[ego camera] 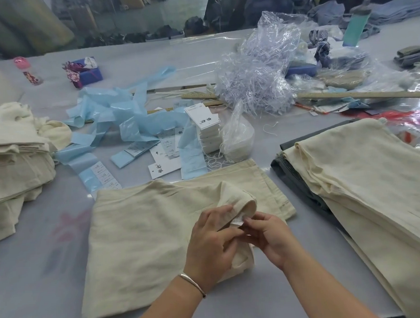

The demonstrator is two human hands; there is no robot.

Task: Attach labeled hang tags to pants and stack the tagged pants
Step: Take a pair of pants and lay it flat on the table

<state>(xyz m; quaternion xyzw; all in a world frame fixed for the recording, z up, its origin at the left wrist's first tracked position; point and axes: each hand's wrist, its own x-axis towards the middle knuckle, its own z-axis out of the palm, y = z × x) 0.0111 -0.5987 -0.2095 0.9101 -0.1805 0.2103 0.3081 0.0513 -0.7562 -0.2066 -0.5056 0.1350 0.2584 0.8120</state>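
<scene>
A garment workshop: stacked pants [367, 173] right of the hands, hang tags [205, 124] and rulers [362, 95] beyond them

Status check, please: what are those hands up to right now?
Left hand and right hand pinch the cream pants at a small sewn label. No hang tag on yet. Nothing blocking.

Both forearms are bare — no sleeves reach into view. The left hand [210, 242] has a thin silver bangle [192, 284] at its wrist — a plain, narrow band. The right hand [270, 238] wears nothing
</scene>
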